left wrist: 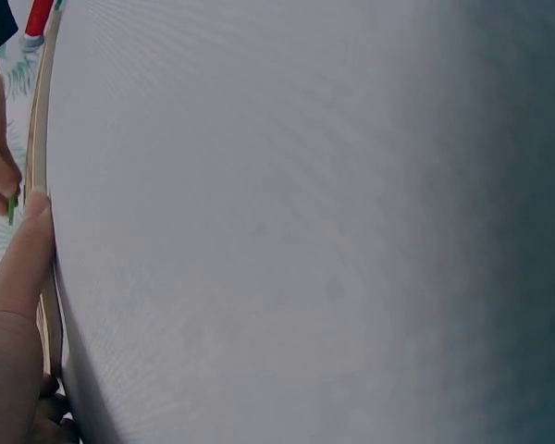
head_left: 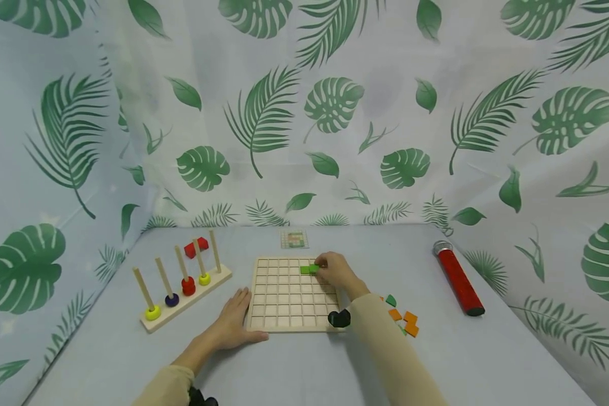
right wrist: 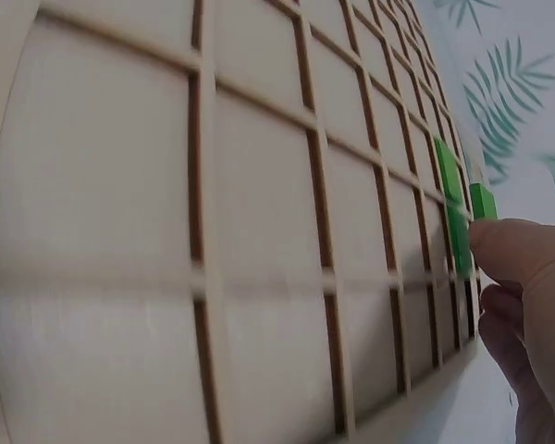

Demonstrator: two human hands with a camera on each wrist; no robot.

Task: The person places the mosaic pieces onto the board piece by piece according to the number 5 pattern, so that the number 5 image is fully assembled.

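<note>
A wooden grid board [head_left: 274,310] lies flat in front of me. My left hand [head_left: 235,320] rests against its near left corner, fingers along the left side and thumb at the near edge. Over the far right part of the board, my right hand [head_left: 338,272] pinches a small green tile [right wrist: 482,201] between thumb and fingers. Other green [right wrist: 448,176] lies in the grid just beside that tile. The left wrist view catches the left thumb [left wrist: 26,254] on the board's edge, and mostly tablecloth.
Left of the board stands a peg stacker [head_left: 188,299] with coloured rings, red blocks [head_left: 196,247] behind it. A small pattern card [head_left: 294,239] lies beyond the board. Orange tiles [head_left: 411,322] and green pieces [head_left: 391,300] lie to the right. Farther right is a red cylinder [head_left: 459,279].
</note>
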